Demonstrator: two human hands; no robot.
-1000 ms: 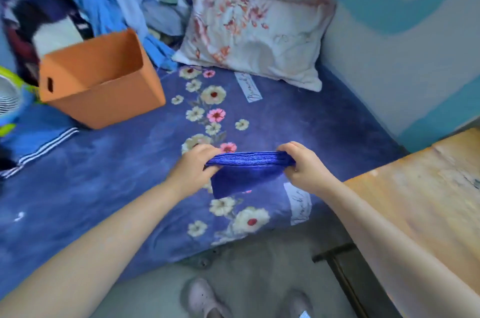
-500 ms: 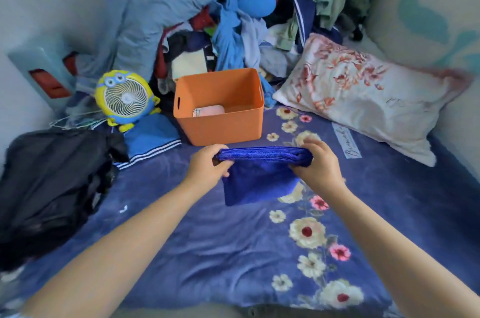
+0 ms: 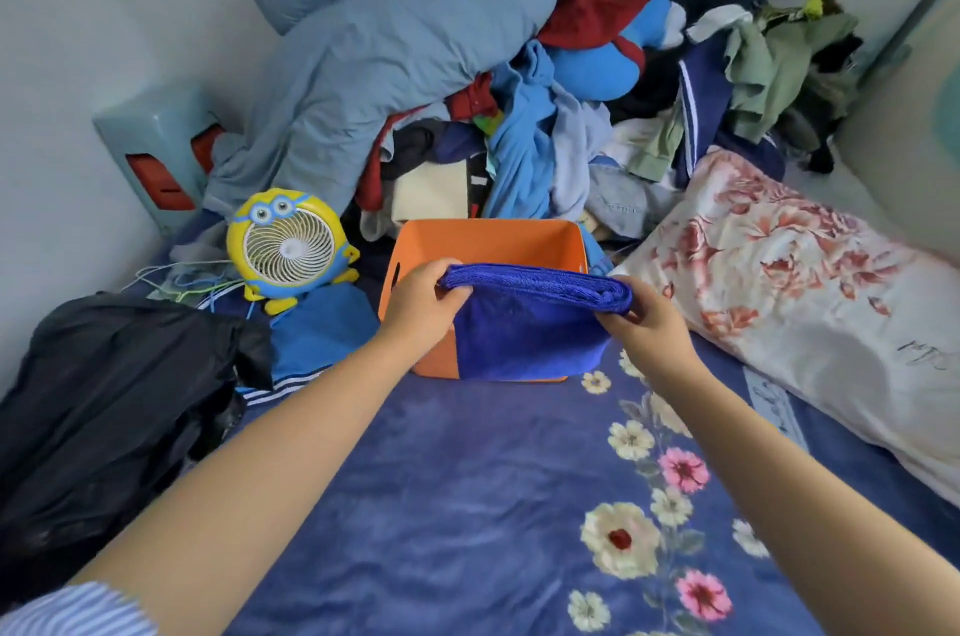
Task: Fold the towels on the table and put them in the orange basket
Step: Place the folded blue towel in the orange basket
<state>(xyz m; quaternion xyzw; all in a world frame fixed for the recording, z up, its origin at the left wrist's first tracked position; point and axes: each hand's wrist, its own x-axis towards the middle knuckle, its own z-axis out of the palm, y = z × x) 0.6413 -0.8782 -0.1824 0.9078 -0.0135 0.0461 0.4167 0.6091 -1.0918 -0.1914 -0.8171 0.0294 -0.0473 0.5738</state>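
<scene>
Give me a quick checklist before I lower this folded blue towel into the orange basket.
1. Left hand grips the towel's left end: ok.
2. Right hand pinches the right end: ok.
3. Blue towel folded, top edge level: ok.
4. Towel over the orange basket: not ok; its lower part hangs in front of the near wall.
5. Room inside the basket: cannot tell; the towel hides its floor.
6. Minion fan clear of the basket's left side: ok.
</scene>
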